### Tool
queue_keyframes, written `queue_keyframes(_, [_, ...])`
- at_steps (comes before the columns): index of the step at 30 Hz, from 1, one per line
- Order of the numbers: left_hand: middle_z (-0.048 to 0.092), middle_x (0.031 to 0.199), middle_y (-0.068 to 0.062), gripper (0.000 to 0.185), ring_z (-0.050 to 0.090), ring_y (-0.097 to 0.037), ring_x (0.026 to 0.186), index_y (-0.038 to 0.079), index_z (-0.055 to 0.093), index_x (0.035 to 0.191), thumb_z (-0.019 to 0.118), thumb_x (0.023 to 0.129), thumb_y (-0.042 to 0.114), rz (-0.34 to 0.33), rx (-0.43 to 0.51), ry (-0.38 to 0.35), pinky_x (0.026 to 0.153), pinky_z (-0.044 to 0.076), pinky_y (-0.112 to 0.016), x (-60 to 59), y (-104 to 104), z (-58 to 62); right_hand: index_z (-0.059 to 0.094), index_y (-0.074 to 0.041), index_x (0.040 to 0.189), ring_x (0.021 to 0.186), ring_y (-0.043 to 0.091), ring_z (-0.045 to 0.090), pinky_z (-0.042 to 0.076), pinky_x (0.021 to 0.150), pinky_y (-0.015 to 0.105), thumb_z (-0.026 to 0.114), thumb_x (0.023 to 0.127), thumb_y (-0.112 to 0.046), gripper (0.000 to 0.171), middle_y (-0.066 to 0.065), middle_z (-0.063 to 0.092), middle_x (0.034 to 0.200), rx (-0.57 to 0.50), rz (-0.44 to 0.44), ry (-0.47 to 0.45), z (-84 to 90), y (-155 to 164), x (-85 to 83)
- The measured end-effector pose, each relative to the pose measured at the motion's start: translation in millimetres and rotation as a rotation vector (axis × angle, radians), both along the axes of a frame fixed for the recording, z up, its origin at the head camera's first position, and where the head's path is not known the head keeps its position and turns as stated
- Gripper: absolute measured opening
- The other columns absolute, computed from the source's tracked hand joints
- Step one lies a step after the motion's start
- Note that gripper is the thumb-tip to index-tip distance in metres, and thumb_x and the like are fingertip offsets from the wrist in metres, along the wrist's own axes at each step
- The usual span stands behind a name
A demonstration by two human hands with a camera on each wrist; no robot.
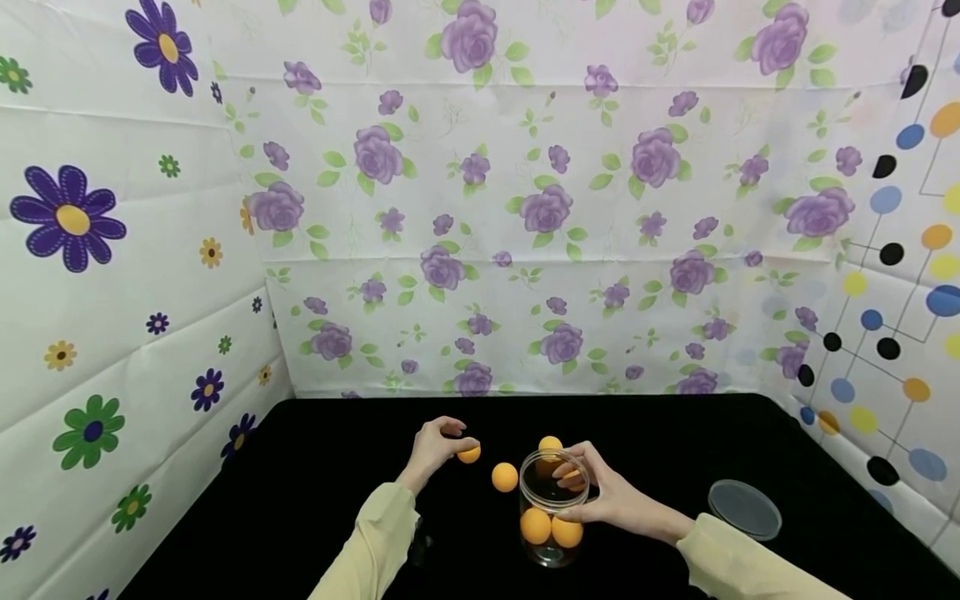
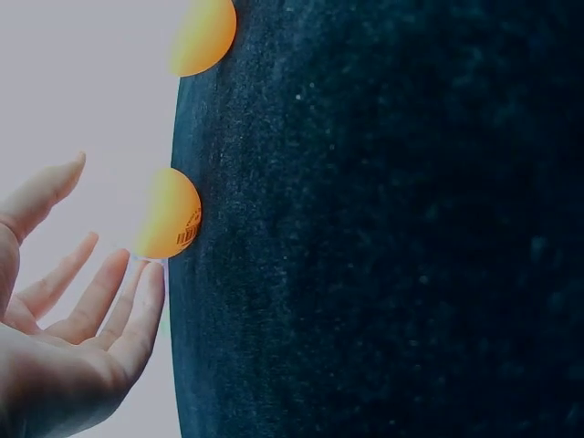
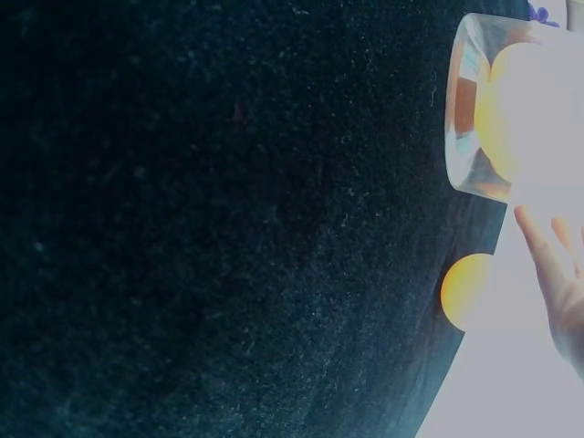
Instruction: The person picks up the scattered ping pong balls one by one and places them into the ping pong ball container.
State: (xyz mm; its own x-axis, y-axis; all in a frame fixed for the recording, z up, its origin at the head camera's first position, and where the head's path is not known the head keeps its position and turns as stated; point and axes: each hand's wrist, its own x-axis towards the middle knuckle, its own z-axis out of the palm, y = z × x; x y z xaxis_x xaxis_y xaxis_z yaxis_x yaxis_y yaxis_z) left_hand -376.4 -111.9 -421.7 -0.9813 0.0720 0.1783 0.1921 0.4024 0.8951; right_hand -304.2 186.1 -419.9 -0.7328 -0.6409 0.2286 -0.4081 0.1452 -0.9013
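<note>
Head view bright, even, edges warped, wrist views overexposed w/ glare, dark cloth

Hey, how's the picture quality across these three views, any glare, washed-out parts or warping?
Head view: evenly lit and sharp, with walls bowed by the wide lens. Left wrist view: background blown out white behind the left hand, the nearest ball still crisp. Right wrist view: glare washes out the jar and the right hand.
</note>
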Motion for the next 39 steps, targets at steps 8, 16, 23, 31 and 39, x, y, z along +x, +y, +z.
queue_keyframes(8, [0.058,0.096,-0.016,0.039,0.057,-0.023,0.075,-0.005,0.061,0.105,0.075,0.075,0.016,0.011,-0.010,-0.020,0.066,0.050,-0.039,0.4,1,-3.4,0.029,-0.012,0.124,0.111,0.034,0.044,0.043,0.085,0.037,0.063,0.086,-0.013,0.051,0.020,0.041,0.121,0.008,-0.007,0.005,0.8,1,0.8])
queue_keyframes(16, [0.058,0.091,-0.011,0.038,0.057,-0.025,0.075,-0.005,0.061,0.105,0.075,0.075,0.014,0.006,-0.002,-0.053,0.066,0.050,-0.038,-0.7,1,-7.1,0.029,-0.013,0.125,0.111,0.034,0.044,0.044,0.083,0.035,0.064,0.085,-0.013,0.052,0.019,0.041,0.121,0.014,-0.008,0.004,0.1,0,0.8])
queue_keyframes(23, [0.057,0.087,-0.008,0.036,0.057,-0.021,0.074,-0.004,0.061,0.103,0.075,0.075,0.013,0.013,0.004,-0.073,0.066,0.050,-0.037,-2.5,2,-9.4,0.026,-0.005,0.127,0.111,0.034,0.044,0.044,0.083,0.035,0.065,0.085,-0.012,0.058,0.019,0.041,0.121,0.017,-0.012,0.013,0.2,1,0.0])
queue_keyframes(31, [0.058,0.086,-0.006,0.037,0.057,-0.019,0.074,-0.003,0.061,0.102,0.076,0.074,0.015,0.005,0.009,-0.068,0.065,0.051,-0.035,-3.8,2,-12.7,0.027,-0.006,0.127,0.111,0.033,0.045,0.044,0.084,0.036,0.065,0.085,-0.012,0.057,0.019,0.041,0.121,0.013,-0.009,0.003,1.7,1,0.6])
queue_keyframes(39, [0.058,0.086,-0.007,0.034,0.057,-0.018,0.072,-0.004,0.062,0.101,0.076,0.074,0.012,0.001,0.015,-0.067,0.062,0.051,-0.034,-4.1,2,-13.0,0.027,-0.006,0.128,0.112,0.037,0.042,0.047,0.079,0.035,0.063,0.086,-0.009,0.056,0.020,0.039,0.122,-0.006,0.007,-0.018,5.6,0,4.8])
